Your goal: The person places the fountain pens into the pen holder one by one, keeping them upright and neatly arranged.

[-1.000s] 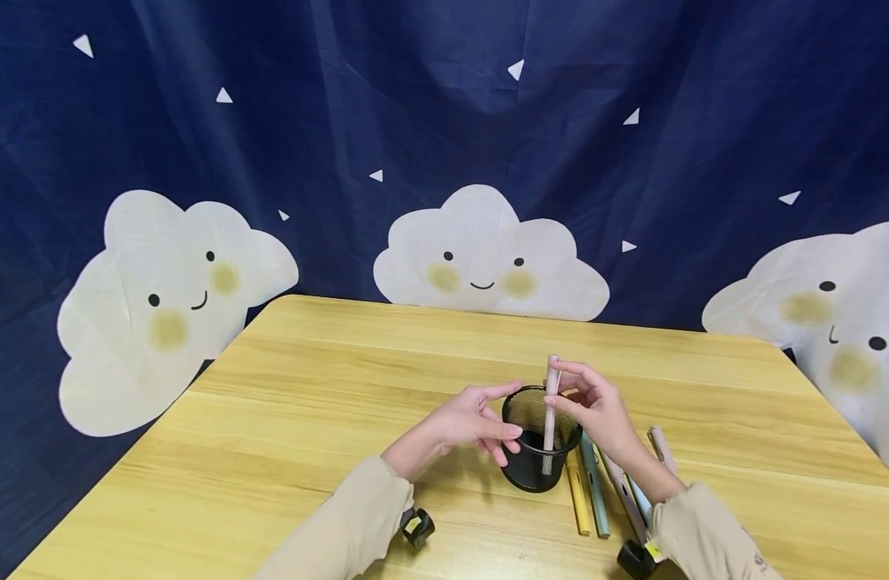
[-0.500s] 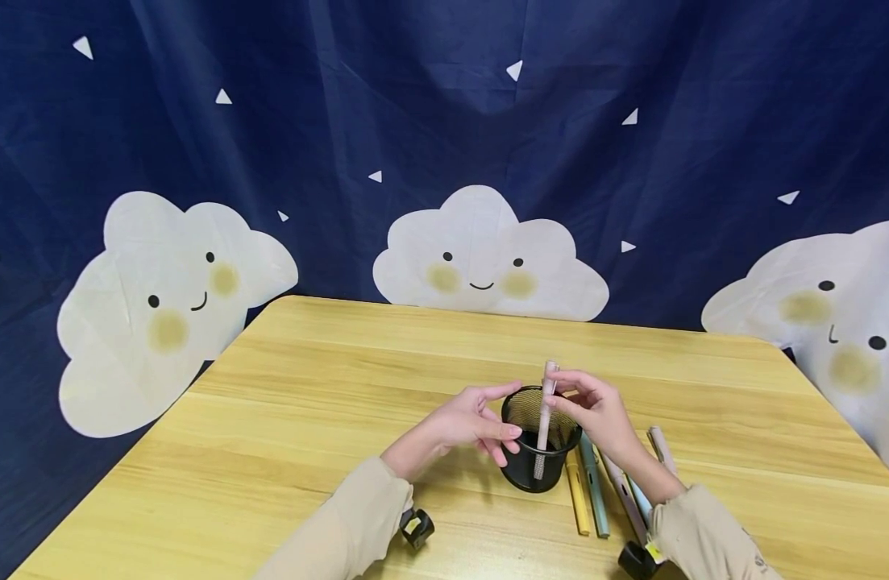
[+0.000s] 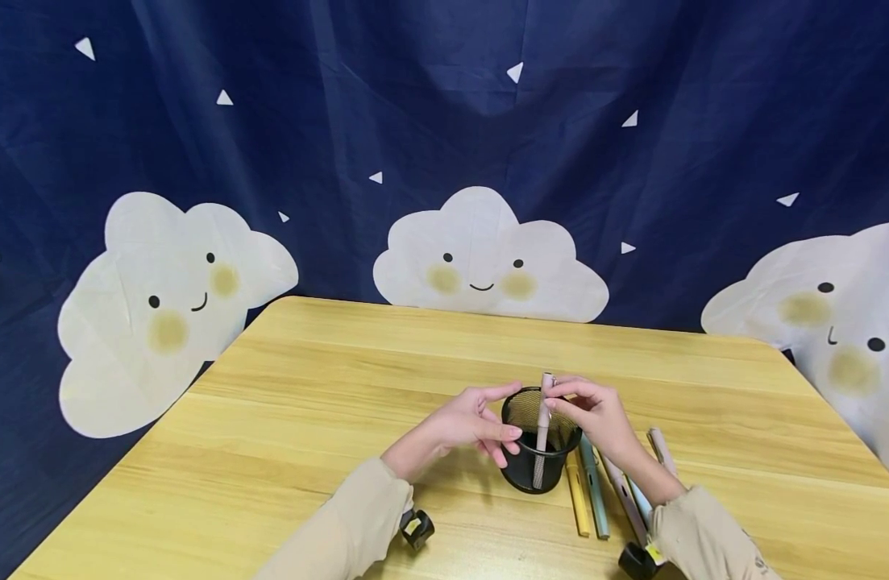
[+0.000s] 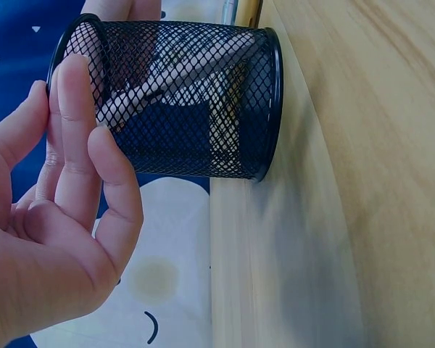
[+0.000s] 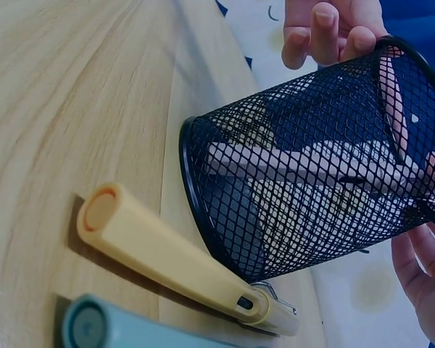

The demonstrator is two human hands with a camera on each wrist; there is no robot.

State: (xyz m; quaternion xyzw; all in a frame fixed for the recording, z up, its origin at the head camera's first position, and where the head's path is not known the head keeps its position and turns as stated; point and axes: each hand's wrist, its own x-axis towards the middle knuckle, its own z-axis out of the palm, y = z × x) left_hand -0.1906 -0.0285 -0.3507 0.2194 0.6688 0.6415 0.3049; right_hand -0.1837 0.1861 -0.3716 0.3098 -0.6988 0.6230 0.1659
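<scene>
A black mesh pen holder point(image 3: 518, 471) stands upright on the wooden table. My left hand point(image 3: 467, 423) holds it by the rim, thumb at the near side and index finger reaching along the far side. With thumb and fingertips, my right hand point(image 3: 598, 412) pinches the upper part of a pale pink pen point(image 3: 543, 415) above the opening. Most of this pen is inside the holder, slightly slanted; the right wrist view shows its lower end point(image 5: 225, 158) through the mesh, close to the bottom.
Just right of the holder lie a yellow pen point(image 3: 579, 499) and a teal pen point(image 3: 595, 493). A mauve pen point(image 3: 628, 501) and a lilac pen point(image 3: 660, 449) lie farther right, partly under the right forearm. A dark blue cloud-patterned curtain point(image 3: 328, 121) hangs behind the table point(image 3: 306, 379).
The right hand has lowered the pale pink pen deeper into the holder, and the pen's top has shifted slightly left. The left hand and holder have stayed in place.
</scene>
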